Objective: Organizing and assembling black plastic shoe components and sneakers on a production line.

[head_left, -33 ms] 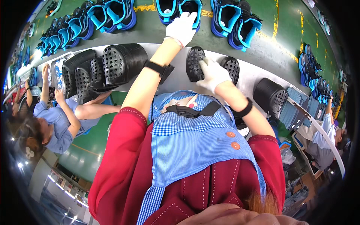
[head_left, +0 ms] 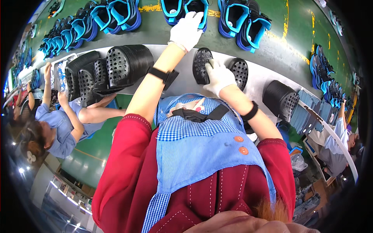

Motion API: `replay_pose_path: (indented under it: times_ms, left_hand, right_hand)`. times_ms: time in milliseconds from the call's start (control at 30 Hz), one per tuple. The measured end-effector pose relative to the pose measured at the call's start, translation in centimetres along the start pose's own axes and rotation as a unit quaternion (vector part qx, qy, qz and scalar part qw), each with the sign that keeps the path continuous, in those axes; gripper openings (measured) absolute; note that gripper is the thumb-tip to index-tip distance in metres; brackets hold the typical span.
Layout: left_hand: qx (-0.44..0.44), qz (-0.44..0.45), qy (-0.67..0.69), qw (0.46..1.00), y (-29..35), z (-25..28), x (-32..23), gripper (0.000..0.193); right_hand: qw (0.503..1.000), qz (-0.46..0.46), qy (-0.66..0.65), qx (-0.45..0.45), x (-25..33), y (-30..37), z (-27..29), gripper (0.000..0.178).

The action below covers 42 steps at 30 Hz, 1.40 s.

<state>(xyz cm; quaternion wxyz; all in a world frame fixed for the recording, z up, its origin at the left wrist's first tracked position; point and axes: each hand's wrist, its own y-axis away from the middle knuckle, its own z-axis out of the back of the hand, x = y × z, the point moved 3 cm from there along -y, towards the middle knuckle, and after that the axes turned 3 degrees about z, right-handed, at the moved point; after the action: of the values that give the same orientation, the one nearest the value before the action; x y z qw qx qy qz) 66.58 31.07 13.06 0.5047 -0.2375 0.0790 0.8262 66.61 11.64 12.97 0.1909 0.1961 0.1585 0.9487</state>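
My left hand [head_left: 186, 32], in a white glove, reaches to the far side and is closed at the heel collar of a black and bright-blue sports shoe [head_left: 197, 7]. Its mate [head_left: 172, 11] stands just to the left. Nearer to me, my gloved right hand [head_left: 220, 76] has its fingers and thumb apart. Its fingertips touch the right edge of a black perforated insole-shaped piece [head_left: 201, 66]. A second such piece [head_left: 239, 72] lies right behind that hand. Whether the fingertips reach under the first piece is hidden.
Stacks of black perforated pieces [head_left: 128, 66] stand left on the pale bench [head_left: 159, 50], with another stack [head_left: 280, 100] on the right. Pairs of shoes [head_left: 243, 23] line the green surface [head_left: 295, 46] beyond. A seated person [head_left: 58, 128] works at left, another person [head_left: 334, 143] at right.
My right hand has shifted slightly up and to the left along the black perforated piece. My left hand stays at the shoe with hardly any movement.
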Motion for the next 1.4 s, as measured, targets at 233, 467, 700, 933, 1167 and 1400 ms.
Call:
replay_pose_path:
  times_ms: [233,467,700,933,1167,1400]
  left_hand:
    - [-0.036,0.037,0.135,0.990,7.0,0.4,1.1,0.044]
    - [0.210,0.271,0.624,0.702,9.0,-1.7,-1.0,0.038]
    - [0.279,0.341,0.708,0.552,8.6,-3.9,-1.5,0.040]
    - [0.231,0.272,0.504,0.786,8.5,-5.3,1.4,0.038]
    - [0.214,0.287,0.758,0.546,5.3,1.2,-2.6,0.040]
    - [0.083,0.251,0.635,0.726,-0.4,0.3,-3.8,0.023]
  right_hand:
    - [0.996,0.006,-0.090,0.013,0.2,0.2,-0.4,0.060]
    - [0.958,0.141,-0.209,-0.133,0.2,3.0,5.6,0.051]
    - [0.944,0.138,-0.262,-0.144,-0.9,3.0,5.4,0.050]
    - [0.949,0.131,-0.251,-0.140,-0.2,2.9,5.7,0.046]
    - [0.890,-0.071,-0.448,-0.039,0.9,2.9,10.5,0.070]
    - [0.939,-0.173,-0.293,-0.056,0.6,0.8,11.0,0.058]
